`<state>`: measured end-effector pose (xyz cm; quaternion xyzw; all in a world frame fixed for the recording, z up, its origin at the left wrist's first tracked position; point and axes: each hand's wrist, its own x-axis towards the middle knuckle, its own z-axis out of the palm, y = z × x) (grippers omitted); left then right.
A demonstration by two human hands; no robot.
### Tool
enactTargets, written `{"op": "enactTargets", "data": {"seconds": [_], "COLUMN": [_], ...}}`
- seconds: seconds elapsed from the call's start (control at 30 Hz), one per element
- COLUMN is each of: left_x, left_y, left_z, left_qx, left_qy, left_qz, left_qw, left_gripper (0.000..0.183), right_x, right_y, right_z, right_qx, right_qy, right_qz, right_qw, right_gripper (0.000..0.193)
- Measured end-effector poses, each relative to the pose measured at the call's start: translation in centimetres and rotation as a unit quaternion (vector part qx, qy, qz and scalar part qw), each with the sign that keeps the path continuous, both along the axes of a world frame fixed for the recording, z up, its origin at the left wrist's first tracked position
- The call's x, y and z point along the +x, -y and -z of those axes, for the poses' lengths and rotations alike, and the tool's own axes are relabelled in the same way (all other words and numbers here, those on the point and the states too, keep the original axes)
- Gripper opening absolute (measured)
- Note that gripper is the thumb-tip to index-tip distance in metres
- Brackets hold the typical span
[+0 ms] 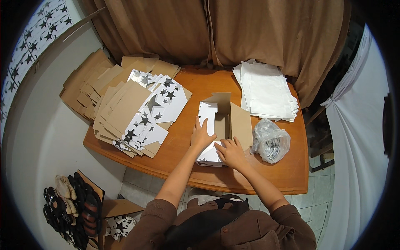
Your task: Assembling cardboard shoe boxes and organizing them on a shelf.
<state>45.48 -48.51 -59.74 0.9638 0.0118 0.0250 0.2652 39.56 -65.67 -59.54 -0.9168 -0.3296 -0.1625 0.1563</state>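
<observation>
In the middle of the table stands a cardboard box (224, 125), its top flaps raised and its brown inside showing. The outside is white with dark stars. My left hand (202, 136) holds the box's left side, with the thumb reaching over toward the near corner and a finger along the white left flap. At the near edge my right hand (231, 153) grips the near flap and wall with bent fingers. Its thumb is hidden. The far flap and the right flap stick up and outward, untouched by either hand.
Flat star-printed cardboard blanks (137, 110) lie in overlapping piles on the left. White paper sheets (266, 89) are stacked at the back right. Below them sits a clear plastic bag (271, 141) with small silvery things inside. Footwear (68, 204) hangs at the lower left.
</observation>
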Motion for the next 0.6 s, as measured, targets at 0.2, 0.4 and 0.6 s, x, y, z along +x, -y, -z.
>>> {"op": "enactTargets", "data": {"seconds": [0.2,0.4,0.6], "left_x": [-0.2,-0.4,0.5], "left_y": [0.0,-0.2,-1.5], "left_z": [-0.1,0.9,2.4], "left_qx": [-0.013,-0.013,-0.157], "left_qy": [0.004,0.032,0.076], "left_qz": [0.001,0.005,0.0], "left_qw": [1.0,0.999,0.985], "left_gripper": [0.086,0.08,0.053], "right_x": [0.8,1.5,3.4], "right_y": [0.4,0.4,0.1], "right_z": [0.1,0.2,0.2], "right_qx": [-0.032,-0.049,-0.009], "right_qy": [-0.044,-0.069,-0.09], "right_qz": [-0.014,0.005,-0.043], "right_qw": [0.998,0.996,0.995], "right_gripper": [0.024,0.027,0.028]}}
